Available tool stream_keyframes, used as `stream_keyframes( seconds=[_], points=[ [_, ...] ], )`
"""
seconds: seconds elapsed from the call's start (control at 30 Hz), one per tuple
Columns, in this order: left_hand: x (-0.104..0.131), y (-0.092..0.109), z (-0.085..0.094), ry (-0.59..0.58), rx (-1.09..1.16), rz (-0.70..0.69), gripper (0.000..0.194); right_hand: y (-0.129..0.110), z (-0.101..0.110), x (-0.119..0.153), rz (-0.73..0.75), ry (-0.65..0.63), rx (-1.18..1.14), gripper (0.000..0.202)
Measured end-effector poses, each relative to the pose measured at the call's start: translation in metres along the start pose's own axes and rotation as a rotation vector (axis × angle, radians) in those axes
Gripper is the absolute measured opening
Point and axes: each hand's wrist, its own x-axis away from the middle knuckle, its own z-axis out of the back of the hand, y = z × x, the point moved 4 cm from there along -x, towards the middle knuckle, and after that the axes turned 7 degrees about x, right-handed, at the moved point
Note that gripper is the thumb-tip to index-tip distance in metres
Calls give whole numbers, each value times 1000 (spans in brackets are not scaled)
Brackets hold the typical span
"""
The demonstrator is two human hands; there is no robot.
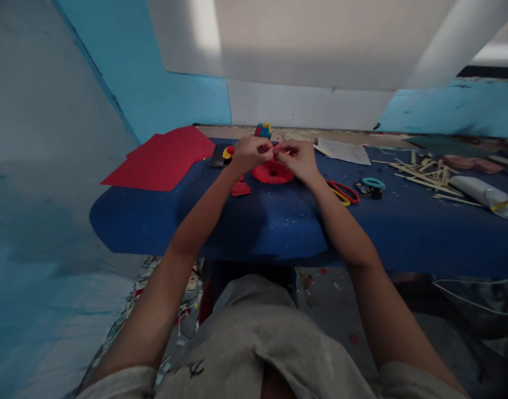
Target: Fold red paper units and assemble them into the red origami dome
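Both hands meet above a red ring-shaped piece with a ridged rim (272, 173) on the blue table. My left hand (252, 153) is closed in a pinch at the left, its fingertips close to those of my right hand (297, 158), which is also pinched. A small bit of red shows between the fingertips, too small to make out fully. Just behind the hands stands a small blue, yellow and red piece (263, 131). Small red paper pieces (241, 189) lie below my left hand.
Large red sheets (162, 160) lie at the left of the blue table (287, 227). Right of my right arm are red and yellow scissors (344, 192), a light blue ring (373, 183), thin wooden sticks (428, 174), a white sheet (344, 151) and a white roll (484, 191).
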Motion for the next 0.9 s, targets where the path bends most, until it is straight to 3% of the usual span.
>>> stream_keyframes(
  seconds=[0.1, 0.23, 0.47, 0.73, 0.9],
  points=[
    [-1, 3, 3, 94, 82, 27, 13, 6, -5, -2, -66, 26, -164, 8],
    [-1, 8, 4, 98, 183, 20, 14, 5, -3, -1, -60, 124, -164, 9],
    [-1, 13, 2, 26, 307, 68, 7, -7, 4, 3, 93, 203, 70, 7],
    [-2, 6, -6, 32, 502, 225, 8, -11, 0, 8, 187, 121, 476, 26],
    [-6, -4, -4, 118, 630, 347, 11, -23, -7, 13, 266, 90, 586, 36]
  ],
)
